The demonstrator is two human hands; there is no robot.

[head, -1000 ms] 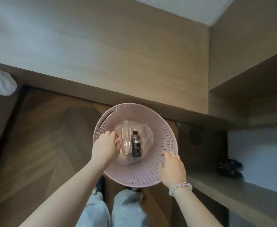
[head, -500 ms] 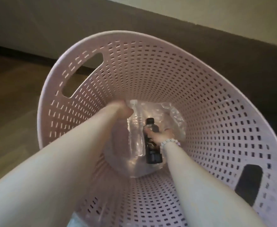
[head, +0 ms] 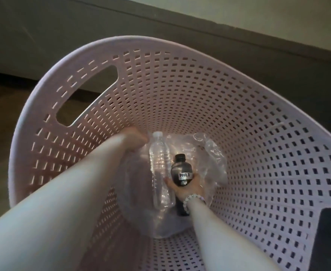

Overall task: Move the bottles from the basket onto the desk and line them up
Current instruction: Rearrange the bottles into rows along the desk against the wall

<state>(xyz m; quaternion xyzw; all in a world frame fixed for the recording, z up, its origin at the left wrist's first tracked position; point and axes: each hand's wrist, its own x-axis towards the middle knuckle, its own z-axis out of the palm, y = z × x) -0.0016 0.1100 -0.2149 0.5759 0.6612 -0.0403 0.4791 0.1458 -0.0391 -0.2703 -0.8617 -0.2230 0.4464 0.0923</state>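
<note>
Gripping black bottle (head: 181, 173) at basket (head: 239, 114) bottom: right hand (head: 192, 189), fingers curled round it. Left hand (head: 135, 137) beside clear bottle (head: 160, 169) cap; grip cannot tell.

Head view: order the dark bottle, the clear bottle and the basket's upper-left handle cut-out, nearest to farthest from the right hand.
1. Dark bottle: gripped in the right hand.
2. Clear bottle: lying just left of it.
3. Handle cut-out: up the basket wall, far left.
</note>
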